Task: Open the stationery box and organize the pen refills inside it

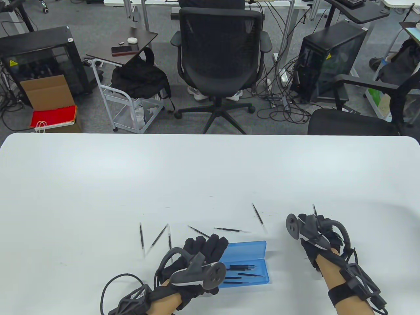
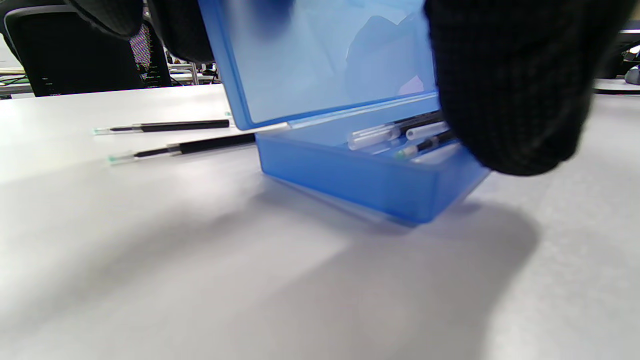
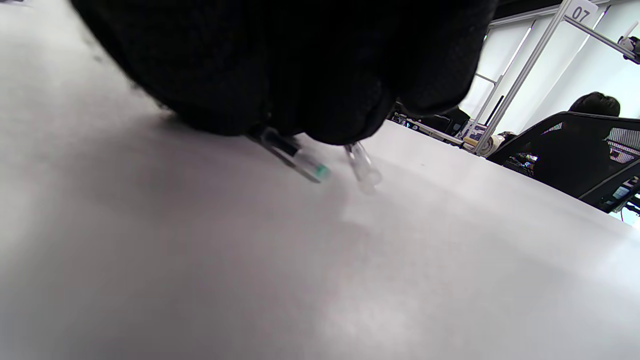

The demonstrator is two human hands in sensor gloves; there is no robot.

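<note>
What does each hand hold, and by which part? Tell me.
Left hand holds the box lid by its edges. Right hand grips refills along their shafts, ends sticking out.

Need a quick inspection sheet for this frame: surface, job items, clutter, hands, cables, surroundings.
Surface: white table, bare apart from the job's things.
Job's things: blue stationery box open, lid up, several refills inside. Six loose refills lie on the table beyond the box.
Clutter: nothing seen on the table.
Hands: left hand holds the box at its left end, fingers on the lid. Right hand grips two refills, ends poking out under the fingers.
Cables: glove lead loops on the table by the left wrist; floor cable tangle beyond the table.
Surroundings: office chair, trolley with backpack, cardboard box.
</note>
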